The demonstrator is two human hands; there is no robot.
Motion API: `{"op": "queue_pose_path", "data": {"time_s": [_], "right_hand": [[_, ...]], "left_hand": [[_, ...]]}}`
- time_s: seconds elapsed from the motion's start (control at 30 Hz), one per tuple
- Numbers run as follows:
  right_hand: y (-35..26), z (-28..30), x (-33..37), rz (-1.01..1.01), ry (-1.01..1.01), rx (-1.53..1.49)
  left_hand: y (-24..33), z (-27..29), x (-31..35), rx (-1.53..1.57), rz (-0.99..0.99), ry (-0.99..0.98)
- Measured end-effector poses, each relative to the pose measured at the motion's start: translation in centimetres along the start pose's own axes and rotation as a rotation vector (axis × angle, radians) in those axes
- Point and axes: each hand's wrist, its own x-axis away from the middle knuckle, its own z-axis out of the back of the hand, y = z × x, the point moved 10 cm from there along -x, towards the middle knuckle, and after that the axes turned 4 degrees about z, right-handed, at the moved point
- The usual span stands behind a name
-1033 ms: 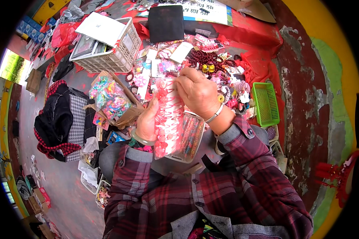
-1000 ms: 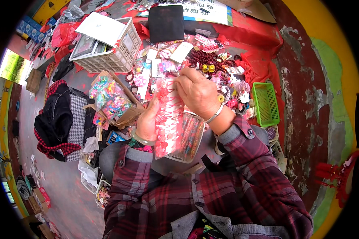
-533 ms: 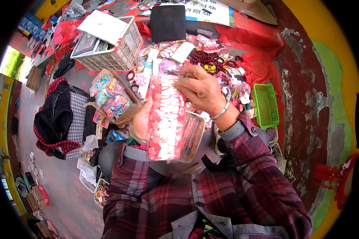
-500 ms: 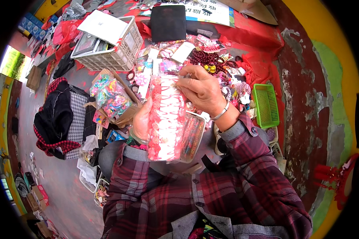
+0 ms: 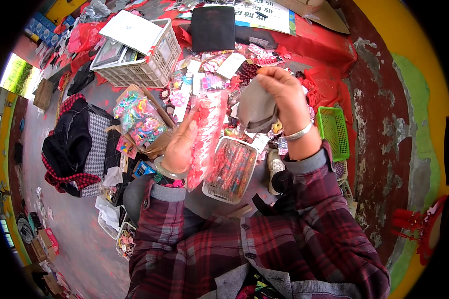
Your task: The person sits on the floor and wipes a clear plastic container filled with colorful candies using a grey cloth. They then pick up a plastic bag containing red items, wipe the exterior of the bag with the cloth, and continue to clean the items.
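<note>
My left hand (image 5: 179, 149) grips the left side of a long clear packet of red and pink ruffled hair ties (image 5: 206, 134), which stands tilted edge-on in front of me. Some of its fingers are hidden behind the packet. To the right, my right hand (image 5: 287, 94) pinches a limp grey cloth (image 5: 257, 105) by its upper edge, so that it hangs down apart from the packet. Just below both sits a white plastic basket (image 5: 219, 195) filled with packets of colourful small pieces.
An open carton (image 5: 157, 107) with bags of bright pieces stands at left, beside dark clothing (image 5: 70, 147). Behind it is a cream crate (image 5: 157, 65) of flat things. Trinkets and dark red beads (image 5: 247, 73) cover the far middle. At right stands a green basket (image 5: 333, 133).
My right hand has left the packet's top and moved right; the grey cloth now hangs from it. The packet has turned from facing me to nearly edge-on, uncovering the white basket.
</note>
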Motion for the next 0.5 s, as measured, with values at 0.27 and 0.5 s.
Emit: {"op": "queue_pose_path", "data": {"time_s": [0.27,0.5], "right_hand": [[-2.3,-6.7,4.1,0.306,-0.209,0.23],[0.3,-12.5,10.4,0.668,-0.333,0.781]], "left_hand": [[-0.8,-0.6,-0.9,0.228,0.02,0.085],[-1.7,1.3,-1.0,0.55,0.066,0.123]]}}
